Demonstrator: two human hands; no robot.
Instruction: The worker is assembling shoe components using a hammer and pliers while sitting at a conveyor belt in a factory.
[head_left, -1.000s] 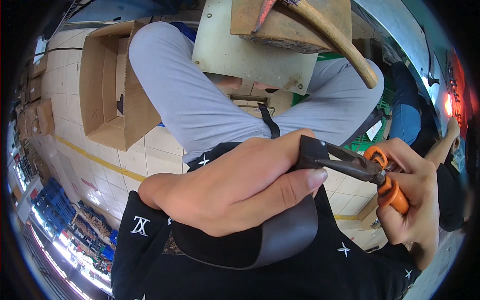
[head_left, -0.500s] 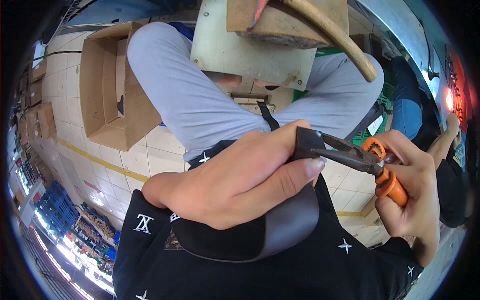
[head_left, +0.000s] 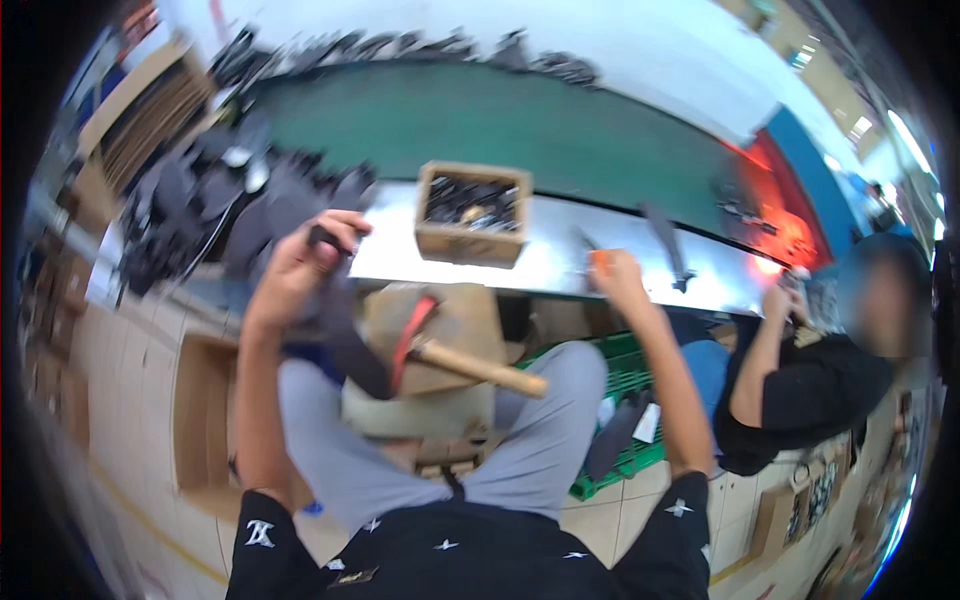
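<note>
My left hand point(head_left: 308, 262) is raised at the left by the metal bench edge, its fingers closed on one end of a black, curved strap-like piece point(head_left: 352, 345). The wide part of that piece hangs down beside the hammer. Across from it, my right hand point(head_left: 622, 278) is closed round the orange-handled pliers point(head_left: 599, 262), over the front of the metal bench top. Motion blurs the jaws of the pliers. A hammer point(head_left: 478, 368) with a wooden handle and a red part lies on a wooden block point(head_left: 470, 310) between my knees.
An open box point(head_left: 470, 246) of small dark parts stands on the metal bench point(head_left: 385, 255). Behind runs a green conveyor belt point(head_left: 480, 120). Dark pieces are heaped at left point(head_left: 200, 205). A cardboard carton point(head_left: 205, 400), a green crate point(head_left: 632, 462) and a co-worker point(head_left: 815, 385) flank me.
The view has lifted toward the bench. My hands have moved apart and forward; the pliers have come off the black piece, which stays in my left hand.
</note>
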